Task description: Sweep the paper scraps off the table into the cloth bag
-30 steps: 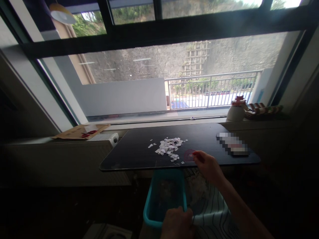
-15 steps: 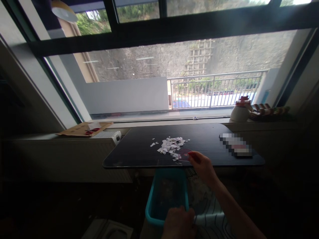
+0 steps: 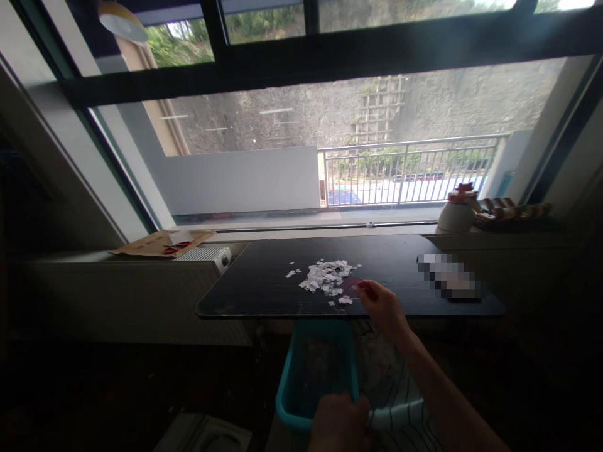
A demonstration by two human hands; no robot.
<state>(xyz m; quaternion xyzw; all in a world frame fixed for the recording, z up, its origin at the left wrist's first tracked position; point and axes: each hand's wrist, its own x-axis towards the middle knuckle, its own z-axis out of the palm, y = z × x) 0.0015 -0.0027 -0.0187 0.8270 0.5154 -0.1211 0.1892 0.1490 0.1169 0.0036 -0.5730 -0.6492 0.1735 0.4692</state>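
My right hand (image 3: 384,307) is closed on a thin, see-through reddish piece (image 3: 351,287), held low over the black tabletop. Its tip lies beside the right side of a heap of small white paper scraps (image 3: 325,276). A few scraps (image 3: 345,300) lie apart, close to the table's front edge. Below that edge is a turquoise plastic bin (image 3: 282,395), with some blurred bits inside. My left hand (image 3: 340,422) is closed on the bin's near right rim; its fingers are partly in shadow.
A pixelated flat object (image 3: 447,276) lies at the right of the black table (image 3: 254,295). On the sill are a white pot (image 3: 456,215) and a dark basket (image 3: 511,213). Brown paper (image 3: 162,243) rests at left, above a radiator (image 3: 117,298). A large window rises behind.
My right hand has lifted the reddish piece slightly away from the table's front edge, and it now shows apart from the nearest scraps. My left hand stays at the bin.
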